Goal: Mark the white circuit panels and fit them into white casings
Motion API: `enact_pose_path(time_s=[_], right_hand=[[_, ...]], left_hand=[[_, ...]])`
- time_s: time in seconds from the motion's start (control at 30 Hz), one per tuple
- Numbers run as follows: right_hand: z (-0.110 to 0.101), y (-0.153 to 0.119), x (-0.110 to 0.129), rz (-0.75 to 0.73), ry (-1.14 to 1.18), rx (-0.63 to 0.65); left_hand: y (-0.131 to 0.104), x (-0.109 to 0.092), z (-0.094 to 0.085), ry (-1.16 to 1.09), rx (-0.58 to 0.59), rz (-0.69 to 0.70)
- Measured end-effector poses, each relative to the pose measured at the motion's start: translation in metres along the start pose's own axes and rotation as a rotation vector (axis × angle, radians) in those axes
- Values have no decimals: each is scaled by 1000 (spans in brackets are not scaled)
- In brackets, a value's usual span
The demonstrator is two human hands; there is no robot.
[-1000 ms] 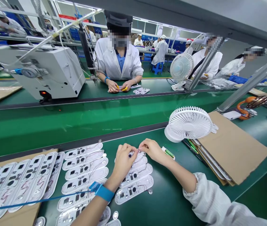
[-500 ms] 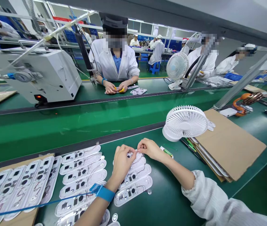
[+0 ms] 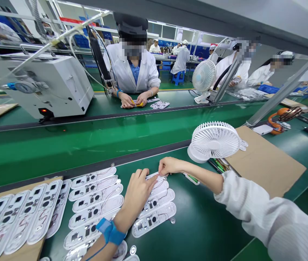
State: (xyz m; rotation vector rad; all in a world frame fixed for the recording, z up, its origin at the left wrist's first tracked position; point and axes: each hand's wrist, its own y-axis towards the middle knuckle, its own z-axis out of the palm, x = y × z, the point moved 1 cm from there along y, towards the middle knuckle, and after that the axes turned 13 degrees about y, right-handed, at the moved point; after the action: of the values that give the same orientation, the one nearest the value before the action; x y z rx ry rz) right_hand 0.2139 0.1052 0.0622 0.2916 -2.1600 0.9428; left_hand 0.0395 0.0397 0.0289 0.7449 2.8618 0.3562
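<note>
My left hand, with a blue wrist strap above it, lies over a column of white oblong casings. Its fingers are stretched out, the index finger touching near the far end of the topmost casing. At that end my right hand pinches with thumb and forefinger. What lies between those fingertips is too small to make out. Closer to me, another casing shows a circuit board, a black round part and thin wires. A small round disc lies beside its right end.
More casings lie in a column to the left and on a cardboard sheet. A white fan stands at the right, beside stacked cardboard. Across the green channel, a co-worker handles small parts near a white machine.
My left hand has gone from a pinch to stretched fingers on the casing. My right forearm has swung upward and right, while its fingertips stay near the casing's end.
</note>
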Motion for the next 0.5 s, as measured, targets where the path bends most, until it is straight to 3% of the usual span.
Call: enact_pose_path(time_s=[0.1,0.23,0.33,0.5], right_hand=[[1,9,-1,50,-31,54],[1,15,-5,58,-43,74],[0,10,-7,-4,-45,40],[18,-21,-12,-242,-107,-173]], left_hand=[[-4,2,-3,231,-36,134],[-1,4,-7,298,-30,183],[-2,6,-9,259,-32,192],[-28,12,-9,8,-153,67]])
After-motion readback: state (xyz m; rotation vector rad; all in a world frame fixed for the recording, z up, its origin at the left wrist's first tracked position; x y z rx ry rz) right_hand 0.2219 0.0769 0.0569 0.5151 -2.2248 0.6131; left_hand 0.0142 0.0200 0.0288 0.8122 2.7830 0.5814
